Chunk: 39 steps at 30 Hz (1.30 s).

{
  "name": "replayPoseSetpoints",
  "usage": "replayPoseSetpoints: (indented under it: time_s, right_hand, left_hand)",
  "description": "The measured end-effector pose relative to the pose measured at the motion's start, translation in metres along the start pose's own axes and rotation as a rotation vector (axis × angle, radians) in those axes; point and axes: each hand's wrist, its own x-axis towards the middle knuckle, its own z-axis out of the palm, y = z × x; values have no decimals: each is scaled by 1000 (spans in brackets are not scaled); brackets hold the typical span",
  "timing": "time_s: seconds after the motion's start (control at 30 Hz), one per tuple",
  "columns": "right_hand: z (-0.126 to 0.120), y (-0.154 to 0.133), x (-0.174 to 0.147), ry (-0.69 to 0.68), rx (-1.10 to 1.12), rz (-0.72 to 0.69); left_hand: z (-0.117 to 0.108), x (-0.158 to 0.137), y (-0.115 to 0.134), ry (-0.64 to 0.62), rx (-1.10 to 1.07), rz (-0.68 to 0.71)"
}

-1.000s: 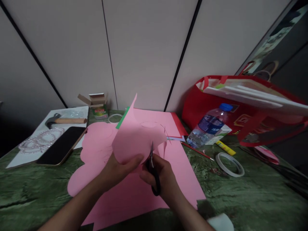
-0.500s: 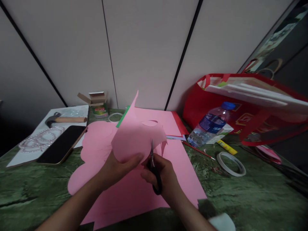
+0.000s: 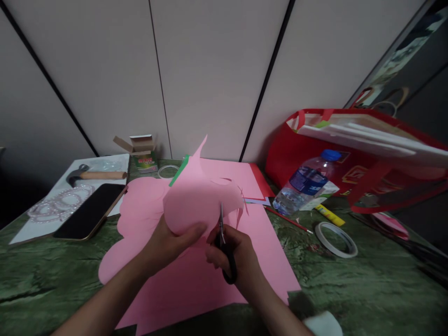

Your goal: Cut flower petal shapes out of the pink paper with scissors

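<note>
My left hand [image 3: 175, 242] pinches the lower edge of a curved piece of pink paper [image 3: 191, 203], thumb on the near face and fingers behind it. Black-handled scissors [image 3: 227, 256] are in my right hand [image 3: 238, 252], its fingers wrapped round the handles. Their blades point up and overlap the paper's right part, where a strip curls away. A thin pointed tip of the paper stands up at the top. Beneath both hands lie large pink sheets [image 3: 196, 294]. Several scalloped pink cutouts [image 3: 136, 205] are piled to the left.
On the left are a phone [image 3: 91, 210], a hammer [image 3: 101, 175], beads [image 3: 63, 203] and an opened small box [image 3: 145, 156]. To the right are a water bottle [image 3: 304, 182], a red bag [image 3: 280, 144], a red pencil-like stick [image 3: 289, 219], a tape roll [image 3: 336, 239] and a yellow tube [image 3: 330, 214].
The pink paper has turned slightly, its upright tip shifting right and a little down. The curling strip on its right has moved outward. Both hands keep nearly the same place.
</note>
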Motion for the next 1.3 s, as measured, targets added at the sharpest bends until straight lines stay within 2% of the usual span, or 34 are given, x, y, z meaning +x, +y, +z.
replayPoseSetpoints:
  time_s: [0.4,0.73,0.9,1.17,1.3]
  right_hand:
    - [5,-6,-1,72,3,43]
    - [3,1,0,49,16,22]
    - [6,-5,0,102,30,49]
    - [5,-5,-1,44,40,42]
    - [6,-2,-2,8,38,35]
  left_hand:
    - [-1,1,-2,0,6,15]
    - [-4,1,0,-2,13,8]
    - [-4,1,1,5,19,17]
    - [0,4,-3,105,3,15]
    - [4,-1,1,105,6,-2]
